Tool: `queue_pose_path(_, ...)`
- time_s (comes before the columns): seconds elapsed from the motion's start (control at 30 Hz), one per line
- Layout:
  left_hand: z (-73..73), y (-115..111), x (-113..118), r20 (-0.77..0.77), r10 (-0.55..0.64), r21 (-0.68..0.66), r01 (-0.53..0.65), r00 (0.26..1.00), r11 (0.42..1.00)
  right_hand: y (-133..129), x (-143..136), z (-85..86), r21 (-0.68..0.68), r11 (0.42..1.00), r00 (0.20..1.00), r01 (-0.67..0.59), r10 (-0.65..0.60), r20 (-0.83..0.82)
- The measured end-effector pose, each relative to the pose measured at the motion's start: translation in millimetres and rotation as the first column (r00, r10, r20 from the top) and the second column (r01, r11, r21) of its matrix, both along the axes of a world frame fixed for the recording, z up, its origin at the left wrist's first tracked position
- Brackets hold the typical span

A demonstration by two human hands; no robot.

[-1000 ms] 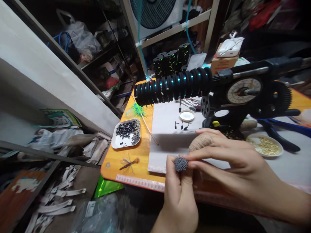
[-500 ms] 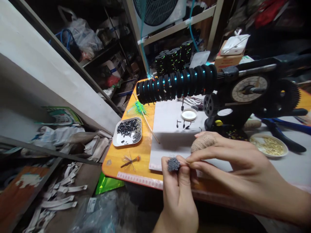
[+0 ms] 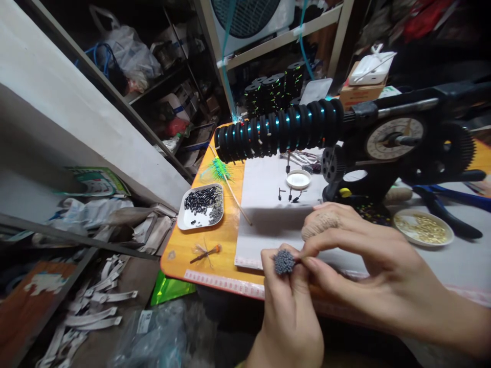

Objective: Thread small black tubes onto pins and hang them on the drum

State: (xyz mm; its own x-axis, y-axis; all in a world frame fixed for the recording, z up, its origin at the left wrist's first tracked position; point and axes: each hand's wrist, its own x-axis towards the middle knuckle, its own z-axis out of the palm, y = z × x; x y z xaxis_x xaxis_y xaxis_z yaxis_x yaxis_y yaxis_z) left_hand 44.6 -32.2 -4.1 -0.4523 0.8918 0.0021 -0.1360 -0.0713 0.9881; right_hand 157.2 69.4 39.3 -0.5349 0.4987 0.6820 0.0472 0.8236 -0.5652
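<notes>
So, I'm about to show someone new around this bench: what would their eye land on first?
Probably the black ringed roller, glinting blue, which juts leftward from the dialled machine across the middle of the view. Next might come the packed grey bundle in the left hand's grip, low and near the front of the yellow table. The bright green spiky tuft stands out at the table's left side.

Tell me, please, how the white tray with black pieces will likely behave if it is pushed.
The white tray looks shallow and broad, so it would probably slide, not tip. The black pieces inside look small, loose and elongated, so they may roll or shift.
</notes>
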Motion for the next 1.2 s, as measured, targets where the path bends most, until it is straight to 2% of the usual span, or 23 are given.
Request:
queue_pose_path(0.07,1.2,0.5,2.3,0.089,0.049,0.002,-0.049,0.995,0.999,1.1,1.1,-0.2,-0.004,1.0,1.0,-0.011,0.011,0.004)
queue_pose_path(0.13,0.8,0.6,0.5,0.081,0.047,0.004,-0.047,0.996,0.999,2.4,1.4,-0.7,0.007,0.999,0.999,-0.04,0.039,0.01)
queue_pose_path(0.27,-8.7,-1.1,-8.3,-0.097,0.0,0.027,0.003,0.995,1.0,2.9,-1.1,-1.5,0.035,0.997,0.998,-0.066,0.065,0.02)
queue_pose_path(0.43,-34.1,-6.9,-10.5,-0.253,0.118,0.057,-0.107,0.96,0.993,-0.5,-2.9,-2.5,0.019,1.0,1.0,-0.024,0.024,0.007)
queue_pose_path(0.5,-38.8,-8.5,-9.6,-0.298,0.138,0.083,-0.118,0.945,0.99,-1.4,-2.6,-2.9,-0.001,1.0,1.0,-0.023,0.023,0.007)
queue_pose_path(0.6,-32.2,-7.5,-8.0,-0.271,0.111,0.075,-0.094,0.956,0.993,-1.8,-2.3,-3.2,-0.031,0.999,1.0,-0.02,0.02,0.01)
queue_pose_path(0.7,-15.6,-2.7,-7.2,-0.108,-0.001,0.055,0.007,0.994,0.998,-1.3,-2.1,-3.3,-0.054,0.998,1.0,-0.015,0.017,0.025)
queue_pose_path(0.83,-0.6,4.1,-11.8,0.145,-0.061,0.2,0.031,0.987,0.979,0.4,-0.5,-3.7,-0.032,0.999,0.999,-0.037,0.038,0.035)
queue_pose_path(0.93,3.1,5.8,-18.8,0.236,-0.106,0.231,0.05,0.966,0.972,2.6,0.7,-3.8,0.024,0.999,0.998,-0.047,0.046,0.042)
queue_pose_path(1.03,4.7,4.7,-23.2,0.24,-0.077,0.233,0.019,0.968,0.972,4.7,-0.3,-2.9,0.057,0.998,0.998,-0.028,0.025,0.055)
queue_pose_path(1.2,0.3,1.3,-21.6,0.083,0.012,0.266,-0.034,0.996,0.963,5.0,-3.5,-0.8,0.074,0.996,0.997,-0.044,0.039,0.068)
